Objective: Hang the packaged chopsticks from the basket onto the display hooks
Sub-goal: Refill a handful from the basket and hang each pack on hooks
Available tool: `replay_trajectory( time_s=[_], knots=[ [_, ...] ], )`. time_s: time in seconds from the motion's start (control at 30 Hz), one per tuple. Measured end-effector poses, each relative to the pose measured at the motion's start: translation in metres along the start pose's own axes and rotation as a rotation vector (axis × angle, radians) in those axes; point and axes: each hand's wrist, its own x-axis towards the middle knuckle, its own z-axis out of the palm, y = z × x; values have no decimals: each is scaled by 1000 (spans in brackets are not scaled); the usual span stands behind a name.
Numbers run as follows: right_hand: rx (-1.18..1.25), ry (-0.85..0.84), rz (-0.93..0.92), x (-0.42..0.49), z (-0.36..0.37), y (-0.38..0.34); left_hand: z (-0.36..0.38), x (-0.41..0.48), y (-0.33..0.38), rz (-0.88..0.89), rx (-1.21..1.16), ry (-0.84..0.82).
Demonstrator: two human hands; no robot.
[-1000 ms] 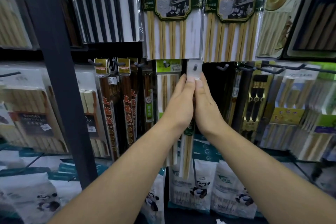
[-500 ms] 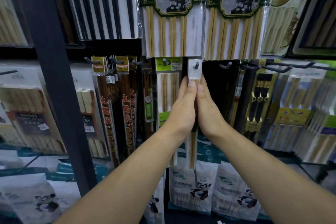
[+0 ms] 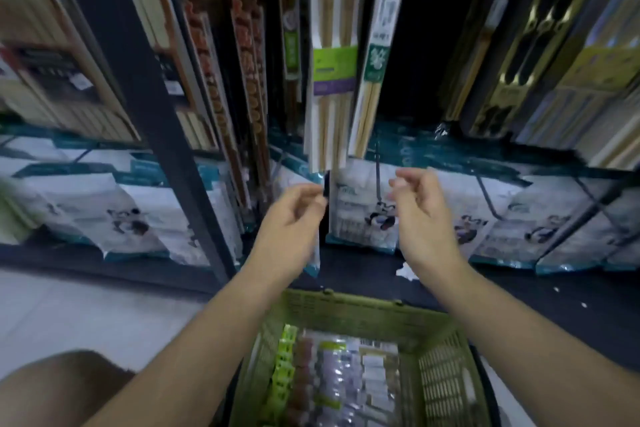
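A slim clear pack of bamboo chopsticks [image 3: 374, 55] with a green label hangs on the rack, free of my hands. A wider pack with a green and purple band [image 3: 333, 69] hangs just left of it. My left hand [image 3: 294, 222] and my right hand [image 3: 420, 208] float below these packs with loosely curled fingers, holding nothing. Beneath my forearms stands a green plastic basket [image 3: 446, 378] with several packaged chopsticks [image 3: 339, 374] lying inside. The hooks are above the frame, out of sight.
A dark metal upright [image 3: 138, 80] runs diagonally at the left. Brown chopstick packs [image 3: 249, 62] and gold-black packs [image 3: 530, 55] hang on either side. Panda-printed bags [image 3: 363, 208] line the bottom shelf. My knee [image 3: 52, 388] shows at the lower left over pale floor.
Both hands let go of the slim pack, which stays hanging, and dropped down. The view tilted downward, bringing the basket into sight.
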Motion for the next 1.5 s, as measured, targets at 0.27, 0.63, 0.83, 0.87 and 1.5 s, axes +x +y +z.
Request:
replay_trajectory(
  time_s=[0.27, 0.63, 0.83, 0.87, 1.5],
  knots=[
    [-467, -634, 403, -124, 56, 194, -16, -107, -193, -579, 626, 177],
    [-832, -1052, 357, -179, 91, 301, -27, -149, -256, -676, 327, 108],
    [-998, -1048, 243, -187, 99, 324, -26, -150, -262, -660, 343, 145],
    [-1007, -1052, 235, -187, 101, 326, -25, -149, -261, -664, 347, 151],
    [-1023, -1057, 193, -193, 107, 327, -29, -145, -261, -647, 309, 113]
  ],
)
